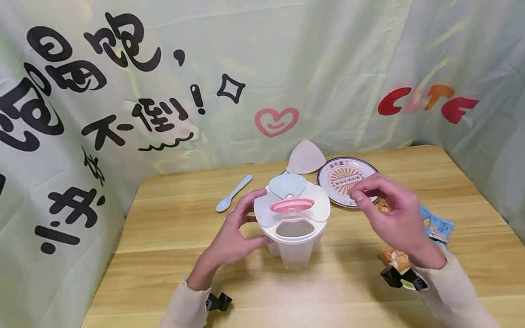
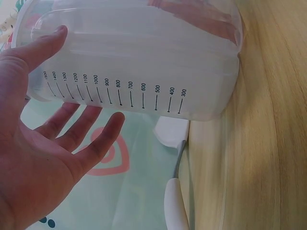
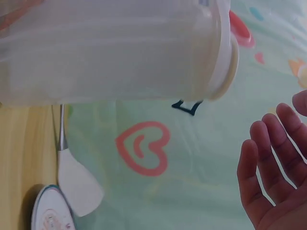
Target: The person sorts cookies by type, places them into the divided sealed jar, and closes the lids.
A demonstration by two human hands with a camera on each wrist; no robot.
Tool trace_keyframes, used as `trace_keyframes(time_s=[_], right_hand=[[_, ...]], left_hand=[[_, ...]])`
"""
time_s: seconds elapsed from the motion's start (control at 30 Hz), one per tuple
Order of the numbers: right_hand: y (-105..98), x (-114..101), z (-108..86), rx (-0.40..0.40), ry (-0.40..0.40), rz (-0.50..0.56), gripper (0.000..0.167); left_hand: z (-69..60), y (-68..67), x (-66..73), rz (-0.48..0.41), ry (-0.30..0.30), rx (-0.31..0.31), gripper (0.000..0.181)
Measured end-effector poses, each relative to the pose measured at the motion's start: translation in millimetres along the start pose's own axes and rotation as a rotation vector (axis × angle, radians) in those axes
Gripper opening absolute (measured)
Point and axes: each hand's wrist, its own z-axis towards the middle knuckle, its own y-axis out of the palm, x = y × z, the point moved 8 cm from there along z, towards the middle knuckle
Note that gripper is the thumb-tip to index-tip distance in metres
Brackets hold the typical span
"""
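Note:
A translucent plastic storage container [image 1: 296,253] with printed volume marks stands upright in the middle of the table. Its white lid [image 1: 262,212] bears a pink handle [image 1: 292,205], a pale blue flap [image 1: 287,185] at the back and a grey-looking oval at the front. My left hand [image 1: 237,237] holds the container's left side, thumb toward me and fingers behind; the left wrist view shows them around the marked wall [image 2: 144,72]. My right hand [image 1: 396,215] is raised to the right of the container, apart from it, with fingers loosely bent and nothing between them.
Behind the container lie a white spatula [image 1: 306,157] and a patterned plate [image 1: 325,187]. A light blue spoon [image 1: 234,194] lies at back left. Blue snack packets [image 1: 440,226] and orange packets [image 1: 394,259] lie under and around my right forearm. Printed curtains [image 1: 329,78] enclose the table.

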Motion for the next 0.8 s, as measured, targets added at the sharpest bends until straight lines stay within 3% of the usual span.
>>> trace_keyframes(time_s=[0.2,0.8], right_hand=[[-14,18,-0.8,0.025,0.085,-0.034,0.019],[-48,58,-11.1,0.036,0.212,-0.23,0.008]], left_hand=[[0.4,-0.6,-0.2,0.007,0.005,0.002,0.096],[-0.1,-0.1,2.2,-0.003,-0.003,0.0,0.096]])
